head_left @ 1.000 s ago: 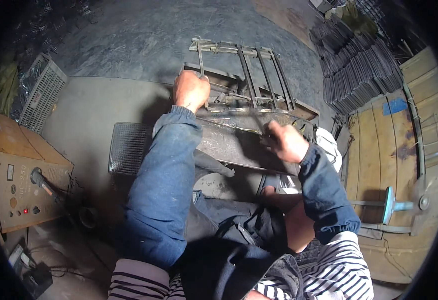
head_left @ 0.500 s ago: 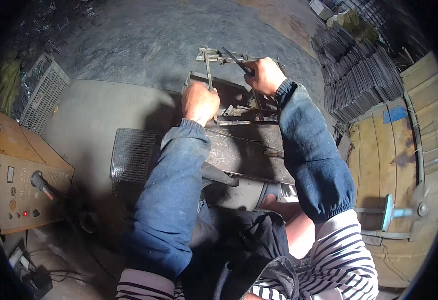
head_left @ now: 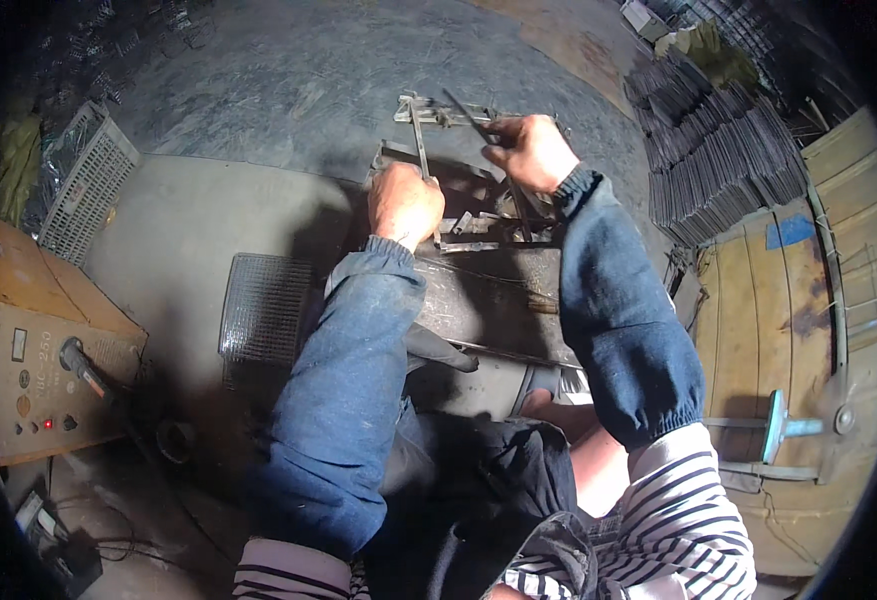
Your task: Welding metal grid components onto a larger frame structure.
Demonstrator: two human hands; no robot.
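Note:
My left hand [head_left: 404, 204] is closed at the near end of a thin metal bar [head_left: 418, 140], which runs away from me over a metal jig [head_left: 463, 243]. Its fingertips are hidden behind the knuckles. To the right, above the jig, my right hand [head_left: 536, 154] pinches a dark flat metal strip [head_left: 466, 114]; the strip's free end points far and left. Beyond both hands lies the jig's pale crosspiece [head_left: 444, 115] with small clamp-like parts. The jig rests on a worn metal bench [head_left: 493, 300], and small metal pieces sit between its rails.
An orange welding power box [head_left: 63, 375] with a cable stands at the left. Behind it is a grey plastic crate [head_left: 88, 190]. A wire-mesh tray [head_left: 266, 310] lies left of the bench. Stacked dark metal sheets [head_left: 723, 160] and a yellowish panelled surface [head_left: 748, 300] are at the right.
My left hand has shifted slightly right. My right hand has turned a little, and the strip in it now tilts more steeply.

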